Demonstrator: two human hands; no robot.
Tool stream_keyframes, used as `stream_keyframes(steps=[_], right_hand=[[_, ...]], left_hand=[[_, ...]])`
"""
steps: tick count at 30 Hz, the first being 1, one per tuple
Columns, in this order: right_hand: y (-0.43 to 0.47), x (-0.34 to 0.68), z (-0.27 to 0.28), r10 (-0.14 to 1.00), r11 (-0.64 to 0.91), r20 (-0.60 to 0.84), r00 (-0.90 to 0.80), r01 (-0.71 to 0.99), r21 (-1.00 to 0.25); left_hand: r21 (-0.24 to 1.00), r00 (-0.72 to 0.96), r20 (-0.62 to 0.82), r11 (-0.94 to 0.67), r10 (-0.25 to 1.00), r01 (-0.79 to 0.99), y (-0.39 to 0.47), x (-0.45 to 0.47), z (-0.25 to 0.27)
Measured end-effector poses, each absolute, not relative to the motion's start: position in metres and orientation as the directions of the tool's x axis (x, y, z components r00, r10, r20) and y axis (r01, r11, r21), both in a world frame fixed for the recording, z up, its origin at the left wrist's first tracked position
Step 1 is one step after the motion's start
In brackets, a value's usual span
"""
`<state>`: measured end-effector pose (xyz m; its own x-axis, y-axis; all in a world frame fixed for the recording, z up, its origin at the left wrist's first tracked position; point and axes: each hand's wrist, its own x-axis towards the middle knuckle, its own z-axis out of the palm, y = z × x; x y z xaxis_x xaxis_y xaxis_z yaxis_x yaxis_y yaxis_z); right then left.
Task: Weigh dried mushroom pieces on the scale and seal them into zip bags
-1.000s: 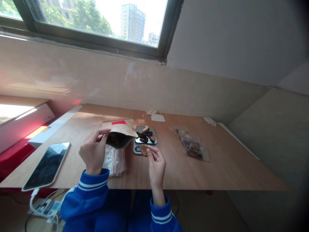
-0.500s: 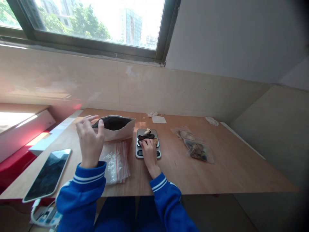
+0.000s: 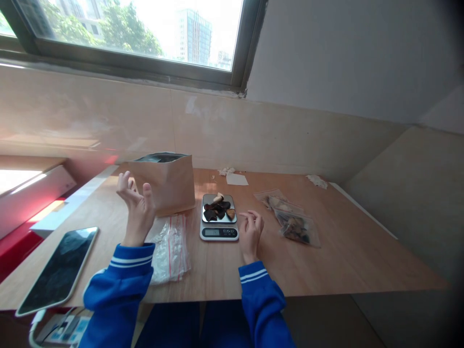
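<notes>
My left hand [image 3: 137, 210] is raised in front of the brown paper pouch [image 3: 170, 183], fingers apart and holding nothing. The pouch stands upright with its top gaping and a dark lining inside. Just right of the kitchen scale [image 3: 219, 234], my right hand [image 3: 251, 234] hovers with loosely spread, bare fingers. Several dark and tan dried pieces [image 3: 218, 209], whose kind I cannot make out, lie on the scale's plate. The scale's display is lit, but its digits are too small to read. Clear zip bags [image 3: 169, 249] with red seal lines lie flat below the pouch.
To the right lie filled zip bags [image 3: 297, 228] of dried pieces. A tablet [image 3: 60, 268] with a charging cable sits at the left edge, above a power strip [image 3: 65, 328]. A white paper [image 3: 237, 179] and crumpled tissue [image 3: 317, 181] are near the wall.
My right hand has moved off the scale to its right, uncovering the pieces and display. The pouch, tilted and lower before, now stands upright. My left hand has come away from its opening.
</notes>
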<state>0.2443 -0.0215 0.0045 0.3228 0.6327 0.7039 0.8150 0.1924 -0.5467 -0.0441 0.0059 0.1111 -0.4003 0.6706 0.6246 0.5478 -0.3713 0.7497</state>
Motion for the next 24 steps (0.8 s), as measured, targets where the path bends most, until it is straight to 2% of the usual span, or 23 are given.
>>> stream_keyframes(steps=[3, 6, 14, 18, 24], right_hand=[[-0.019, 0.252, -0.001, 0.6, 0.134, 0.682, 0.418, 0.788, -0.601], [-0.018, 0.25, -0.003, 0.619, 0.144, 0.668, 0.413, 0.777, -0.613], [-0.02, 0.247, -0.002, 0.659, 0.161, 0.642, 0.392, 0.76, -0.629], [-0.02, 0.246, -0.004, 0.679, 0.175, 0.629, 0.378, 0.75, -0.638], [-0.019, 0.246, -0.004, 0.686, 0.196, 0.625, 0.373, 0.732, -0.652]], left_hand=[[0.788, -0.426, 0.567, -0.315, 0.705, 0.529, -0.001, -0.038, 0.091], [0.797, -0.422, 0.523, -0.249, 0.74, 0.55, -0.013, -0.027, 0.065], [0.678, -0.243, 0.381, -0.091, 0.892, 0.73, -0.025, -0.01, -0.002], [0.583, -0.118, 0.349, -0.117, 0.93, 0.804, -0.027, -0.01, -0.008], [0.559, -0.101, 0.343, -0.116, 0.934, 0.821, -0.028, -0.009, -0.005]])
